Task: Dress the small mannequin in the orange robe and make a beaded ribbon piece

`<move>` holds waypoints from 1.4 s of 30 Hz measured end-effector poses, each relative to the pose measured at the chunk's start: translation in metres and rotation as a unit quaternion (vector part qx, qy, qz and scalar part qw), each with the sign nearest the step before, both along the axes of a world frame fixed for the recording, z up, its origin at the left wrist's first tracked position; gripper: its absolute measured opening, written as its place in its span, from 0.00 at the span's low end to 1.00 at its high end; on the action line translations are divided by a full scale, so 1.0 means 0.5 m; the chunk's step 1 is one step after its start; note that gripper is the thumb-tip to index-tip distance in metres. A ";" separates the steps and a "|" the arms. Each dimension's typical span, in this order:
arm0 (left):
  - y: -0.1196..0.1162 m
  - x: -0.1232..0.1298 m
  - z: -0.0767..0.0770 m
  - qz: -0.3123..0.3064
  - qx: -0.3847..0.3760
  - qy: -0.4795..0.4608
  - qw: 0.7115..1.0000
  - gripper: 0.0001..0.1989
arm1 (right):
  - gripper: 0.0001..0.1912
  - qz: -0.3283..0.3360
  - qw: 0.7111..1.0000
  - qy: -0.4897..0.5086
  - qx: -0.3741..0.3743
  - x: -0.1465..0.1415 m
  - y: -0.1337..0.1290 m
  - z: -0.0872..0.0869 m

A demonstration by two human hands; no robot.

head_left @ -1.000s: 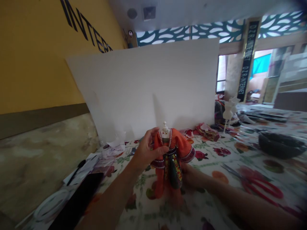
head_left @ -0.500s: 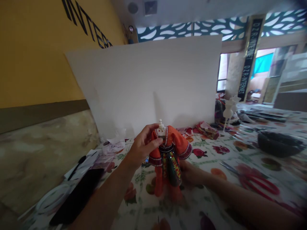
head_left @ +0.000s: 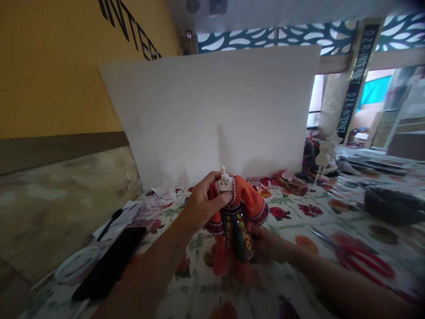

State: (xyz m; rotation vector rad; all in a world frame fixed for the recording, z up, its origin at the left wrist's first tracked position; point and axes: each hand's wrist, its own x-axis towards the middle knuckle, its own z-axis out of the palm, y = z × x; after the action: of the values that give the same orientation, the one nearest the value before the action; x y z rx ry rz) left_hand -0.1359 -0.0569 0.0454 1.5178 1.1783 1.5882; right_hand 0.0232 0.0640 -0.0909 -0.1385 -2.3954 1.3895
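A miniature orange dress [head_left: 241, 199] with beaded white trim and a green, red and gold embroidered panel hangs on a small white dress form, whose knobbed top [head_left: 225, 176] sticks up above the collar. My left hand [head_left: 202, 201] grips the neck and upper left side of the dress, with the fingers curled over the front. My right hand [head_left: 265, 244] holds the lower part of the dress from the right, partly hidden behind the skirt.
A white foam board [head_left: 212, 110] stands behind the floral tablecloth [head_left: 285, 283]. Red-handled scissors [head_left: 357, 261] lie to the right, near a dark bowl [head_left: 393, 206]. A black phone [head_left: 109, 263] and papers lie left. Fabric scraps [head_left: 290, 184] and a white dress form [head_left: 323, 157] stand behind.
My view has shifted, so the room sits further right. My left hand has closed further over the dress's neck, and the dress has turned slightly.
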 end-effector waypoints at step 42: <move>0.010 -0.005 -0.007 0.030 0.029 -0.056 0.998 0.13 | 0.08 0.068 0.993 -0.008 -0.099 -0.003 -0.028 0.032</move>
State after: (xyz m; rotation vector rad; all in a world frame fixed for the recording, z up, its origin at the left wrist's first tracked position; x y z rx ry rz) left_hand -0.1385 -0.0521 0.0420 1.4214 1.1345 1.7374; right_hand 0.0218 0.0501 -0.0748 -0.0373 -2.3138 1.6928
